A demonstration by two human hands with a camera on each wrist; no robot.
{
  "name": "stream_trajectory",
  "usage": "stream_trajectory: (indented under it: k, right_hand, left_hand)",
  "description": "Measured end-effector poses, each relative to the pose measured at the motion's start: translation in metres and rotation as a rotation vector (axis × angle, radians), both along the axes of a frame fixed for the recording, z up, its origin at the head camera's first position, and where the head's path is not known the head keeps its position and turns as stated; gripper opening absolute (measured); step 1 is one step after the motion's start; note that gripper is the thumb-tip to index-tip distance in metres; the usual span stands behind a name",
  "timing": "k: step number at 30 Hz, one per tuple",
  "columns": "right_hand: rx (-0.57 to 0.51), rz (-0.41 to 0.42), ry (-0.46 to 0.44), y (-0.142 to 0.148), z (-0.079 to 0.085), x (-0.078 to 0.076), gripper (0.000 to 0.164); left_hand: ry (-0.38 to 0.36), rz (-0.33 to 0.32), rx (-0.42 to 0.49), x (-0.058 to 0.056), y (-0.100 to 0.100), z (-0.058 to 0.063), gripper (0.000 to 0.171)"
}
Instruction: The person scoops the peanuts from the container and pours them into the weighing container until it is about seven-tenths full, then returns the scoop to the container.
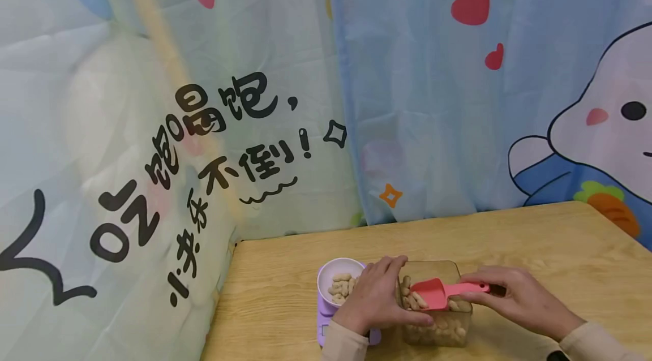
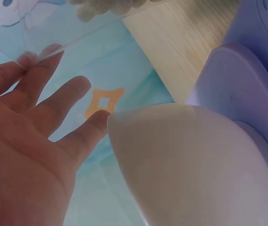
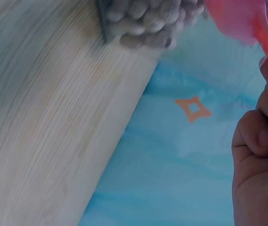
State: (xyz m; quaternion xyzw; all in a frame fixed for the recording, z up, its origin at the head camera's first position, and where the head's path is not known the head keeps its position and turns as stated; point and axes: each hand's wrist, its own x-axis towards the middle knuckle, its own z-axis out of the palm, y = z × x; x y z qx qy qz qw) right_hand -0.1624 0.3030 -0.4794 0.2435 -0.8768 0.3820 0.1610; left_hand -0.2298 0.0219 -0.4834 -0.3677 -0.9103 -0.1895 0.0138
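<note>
Partly hiding a scale, the spread left hand touches a box; the right hand grips a scoop.

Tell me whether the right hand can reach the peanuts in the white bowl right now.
Probably not straight across: the left hand, on the see-through container, lies between those peanuts and the right hand, which holds a pink scoop.

Head view: high, forward-down, farther off. Wrist views: close, toward curtain; all share transparent box.
</note>
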Motion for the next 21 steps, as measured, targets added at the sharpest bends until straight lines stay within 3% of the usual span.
stream_trajectory:
  k: [7, 13, 21]
  right_hand:
    - [-0.045, -0.021, -0.033, -0.011, 0.000, -0.003, 0.020]
    - [-0.158, -0.127, -0.153, -0.012, -0.014, 0.009, 0.019]
    - [-0.179, -0.255, -0.166, -0.018, -0.020, 0.017, 0.021]
  left_hand:
    - [-0.016, 0.010, 0.011, 0.000, -0.001, 0.000, 0.104]
    - [-0.028, 0.012, 0.010, 0.001, -0.001, 0.000, 0.104]
    - [-0.050, 0.022, 0.007, 0.002, 0.000, 0.002, 0.105]
